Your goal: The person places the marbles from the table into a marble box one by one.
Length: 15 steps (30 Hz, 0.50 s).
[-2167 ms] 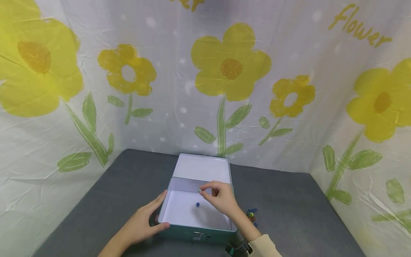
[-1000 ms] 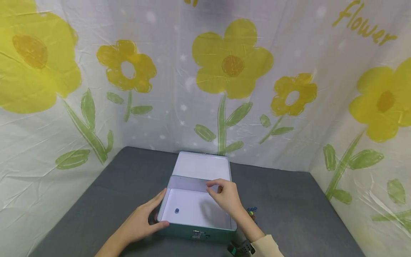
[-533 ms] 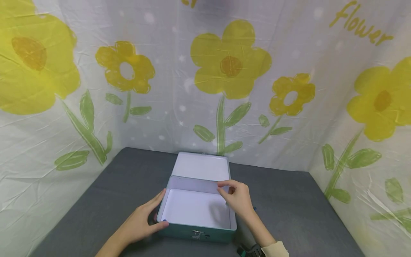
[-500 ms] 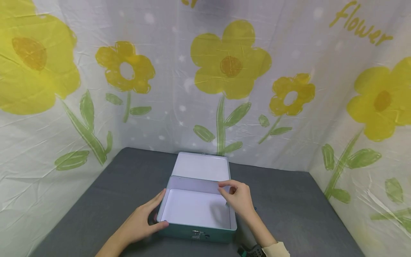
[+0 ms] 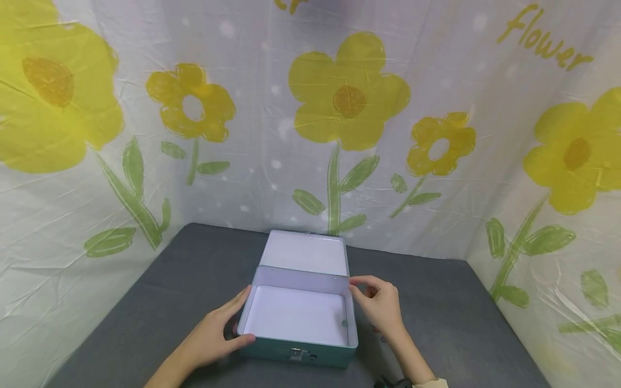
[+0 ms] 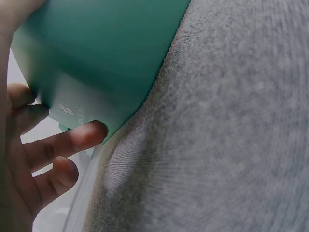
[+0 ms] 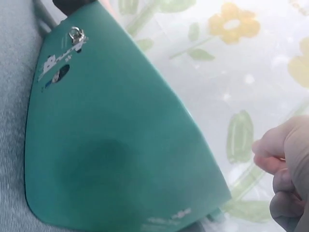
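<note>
A green metal box (image 5: 303, 351) with a white inside stands with its lid (image 5: 304, 252) laid back. My left hand (image 5: 213, 328) holds its left front corner, thumb on the front rim and fingers along the left side. In the left wrist view, some fingertips (image 6: 91, 135) touch or lie close to the green wall. A small green marble (image 5: 344, 323) sits by the box's right inner wall. Just beyond the right rim hovers my right hand (image 5: 380, 303), fingers loosely curled, with nothing visible between thumb and index finger.
Some small marbles (image 5: 375, 328) lie right of the box, mostly hidden behind the right hand and forearm. A dark grey cloth (image 5: 446, 318) covers the table. A flower-printed curtain (image 5: 262, 134) stands behind and at both sides. The box front has a metal clasp (image 5: 299, 354).
My right hand let go of the green marble and moved right, past the rim. A blue marble rolled to the left front corner and is now out of sight. The left hand stayed put.
</note>
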{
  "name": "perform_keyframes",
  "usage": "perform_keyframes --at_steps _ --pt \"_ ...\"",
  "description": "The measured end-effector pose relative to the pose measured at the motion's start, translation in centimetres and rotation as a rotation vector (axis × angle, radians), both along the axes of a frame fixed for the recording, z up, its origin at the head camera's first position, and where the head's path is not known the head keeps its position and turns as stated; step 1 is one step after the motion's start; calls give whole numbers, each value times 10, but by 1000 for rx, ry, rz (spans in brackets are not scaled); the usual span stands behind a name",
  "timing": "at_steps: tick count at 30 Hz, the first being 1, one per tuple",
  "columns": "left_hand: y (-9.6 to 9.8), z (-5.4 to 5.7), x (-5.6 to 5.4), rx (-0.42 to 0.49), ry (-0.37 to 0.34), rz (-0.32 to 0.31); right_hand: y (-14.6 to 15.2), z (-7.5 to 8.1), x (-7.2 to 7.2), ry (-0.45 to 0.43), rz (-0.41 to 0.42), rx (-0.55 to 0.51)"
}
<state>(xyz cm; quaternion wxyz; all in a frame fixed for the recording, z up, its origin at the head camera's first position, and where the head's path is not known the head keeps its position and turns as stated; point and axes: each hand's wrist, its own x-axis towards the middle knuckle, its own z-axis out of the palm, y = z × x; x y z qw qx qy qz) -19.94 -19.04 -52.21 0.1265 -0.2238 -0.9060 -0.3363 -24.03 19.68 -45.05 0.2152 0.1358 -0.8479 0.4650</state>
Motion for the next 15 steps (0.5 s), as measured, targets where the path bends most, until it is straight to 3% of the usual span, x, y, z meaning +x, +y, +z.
perform_keyframes --at_steps 15 --pt "0 0 1 5 -10 -12 42 -10 13 39 -110 86"
